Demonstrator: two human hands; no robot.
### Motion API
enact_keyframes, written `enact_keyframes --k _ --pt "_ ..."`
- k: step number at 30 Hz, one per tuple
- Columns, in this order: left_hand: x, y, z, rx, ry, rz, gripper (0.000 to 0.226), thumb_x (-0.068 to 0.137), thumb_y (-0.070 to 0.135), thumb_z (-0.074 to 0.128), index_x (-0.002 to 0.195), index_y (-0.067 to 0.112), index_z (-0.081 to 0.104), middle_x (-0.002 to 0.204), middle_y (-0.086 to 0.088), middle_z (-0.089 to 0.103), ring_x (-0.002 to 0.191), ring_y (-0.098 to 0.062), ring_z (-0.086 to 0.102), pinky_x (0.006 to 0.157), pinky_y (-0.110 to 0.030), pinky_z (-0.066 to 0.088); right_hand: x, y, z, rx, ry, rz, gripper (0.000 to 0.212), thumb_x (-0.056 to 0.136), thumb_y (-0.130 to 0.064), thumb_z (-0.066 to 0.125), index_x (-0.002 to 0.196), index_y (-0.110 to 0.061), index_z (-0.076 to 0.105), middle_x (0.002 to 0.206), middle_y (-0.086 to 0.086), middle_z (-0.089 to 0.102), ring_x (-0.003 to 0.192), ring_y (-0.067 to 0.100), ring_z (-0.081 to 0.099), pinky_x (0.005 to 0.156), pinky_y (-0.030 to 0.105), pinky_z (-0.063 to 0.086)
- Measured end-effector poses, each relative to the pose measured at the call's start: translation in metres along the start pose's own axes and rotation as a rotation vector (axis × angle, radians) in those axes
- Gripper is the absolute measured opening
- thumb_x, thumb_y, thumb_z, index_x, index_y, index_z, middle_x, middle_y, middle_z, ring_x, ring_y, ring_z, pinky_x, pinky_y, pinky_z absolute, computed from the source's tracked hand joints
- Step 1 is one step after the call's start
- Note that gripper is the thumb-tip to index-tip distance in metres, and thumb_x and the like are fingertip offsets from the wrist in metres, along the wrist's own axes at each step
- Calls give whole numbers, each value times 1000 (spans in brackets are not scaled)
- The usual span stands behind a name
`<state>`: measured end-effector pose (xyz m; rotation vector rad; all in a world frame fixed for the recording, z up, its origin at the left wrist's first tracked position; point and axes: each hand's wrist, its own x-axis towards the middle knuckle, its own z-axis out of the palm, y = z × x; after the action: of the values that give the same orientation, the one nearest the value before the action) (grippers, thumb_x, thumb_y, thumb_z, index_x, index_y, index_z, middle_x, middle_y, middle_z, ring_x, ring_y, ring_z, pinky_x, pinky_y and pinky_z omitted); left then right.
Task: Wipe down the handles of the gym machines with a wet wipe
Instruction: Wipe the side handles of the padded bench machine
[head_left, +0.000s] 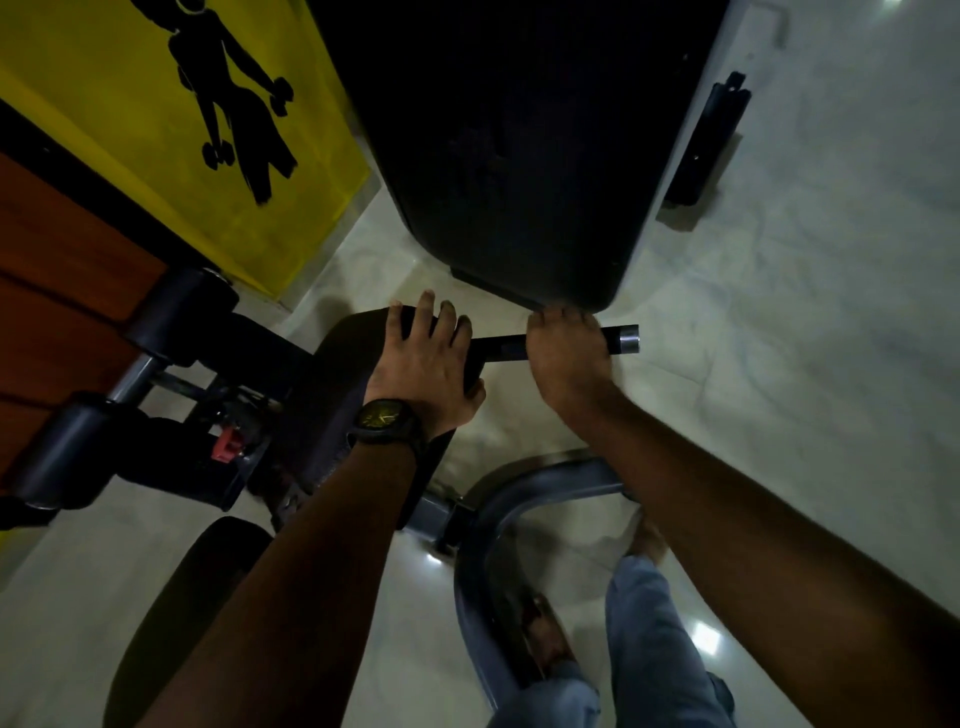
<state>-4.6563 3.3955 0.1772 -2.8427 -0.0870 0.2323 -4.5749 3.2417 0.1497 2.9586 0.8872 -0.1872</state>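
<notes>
Handle (621, 339) gripped by right hand (569, 356).

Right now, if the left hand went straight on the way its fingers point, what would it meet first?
Probably the big black pad. The left hand lies flat on a smaller pad, fingers pointing at the big one's lower edge; depth is unclear, so it might pass under.

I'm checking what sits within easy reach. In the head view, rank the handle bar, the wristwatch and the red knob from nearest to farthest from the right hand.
1. The handle bar: gripped by the right hand itself.
2. The wristwatch: worn on the other arm, to the left.
3. The red knob: far left, beyond the wristwatch.
</notes>
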Motion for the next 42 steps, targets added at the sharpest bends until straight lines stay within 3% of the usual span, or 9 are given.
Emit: enact_keyframes --k 4,10,15,22,25,28,32,37,42 --pt "-1 1 0 15 11 4 82 89 65 40 152 14 31 159 -13 28 151 -35 13 118 -61 15 -33 0 28 -42 63 -70 59 96 -16 42 151 3 29 153 25 36 144 38 34 122 50 20" --pt "-2 1 0 27 13 4 83 88 66 39 152 14 32 159 -13 29 150 -35 14 118 -60 16 -10 6 36 -76 67 -114 53 104 -30 37 146 2 38 145 25 47 136 38 43 120 50 25" --pt "-1 2 -2 31 3 -1 82 88 66 40 152 15 31 159 -13 28 150 -35 14 119 -61 16 -44 13 46 -209 55 -211 66 88 -10 -6 152 5 -15 160 27 -19 150 38 -12 121 49 -6" --pt "-1 2 0 16 -2 -6 83 88 66 40 153 15 30 160 -12 27 151 -35 12 119 -61 15 -24 12 14 -169 -44 -155 62 100 -18 43 154 1 19 158 25 27 148 36 26 123 47 9" --pt "0 1 -1 5 -1 -3 82 88 65 40 152 15 31 160 -12 28 151 -35 12 119 -61 15 -6 18 -4 -99 -20 -48 39 97 -23 53 132 -5 51 122 15 65 113 30 62 110 44 36" --pt "0 1 -2 0 -6 1 82 88 65 41 152 15 31 160 -12 28 151 -35 13 119 -61 16 -1 25 -14 -87 -63 24 26 96 -27 57 114 -9 62 99 11 70 90 28 68 84 41 52" --pt "-1 1 -3 -1 -9 -2 83 89 65 39 153 15 29 160 -12 26 151 -35 11 119 -61 14 -17 24 0 -58 35 -21 28 102 -33 47 113 -11 62 103 12 70 97 30 67 100 47 46" --pt "0 2 -3 6 -21 -6 83 89 66 39 154 15 29 160 -12 26 151 -35 12 119 -60 15 -6 23 4 -68 52 -36 32 104 -31 38 111 -12 63 95 11 68 91 30 67 95 47 48" --pt "-1 1 -4 7 -10 0 82 89 65 39 153 15 28 160 -12 26 151 -35 12 119 -61 14 -13 32 35 -88 130 -96 44 104 -39 34 134 -10 49 132 15 58 129 34 50 121 53 3"
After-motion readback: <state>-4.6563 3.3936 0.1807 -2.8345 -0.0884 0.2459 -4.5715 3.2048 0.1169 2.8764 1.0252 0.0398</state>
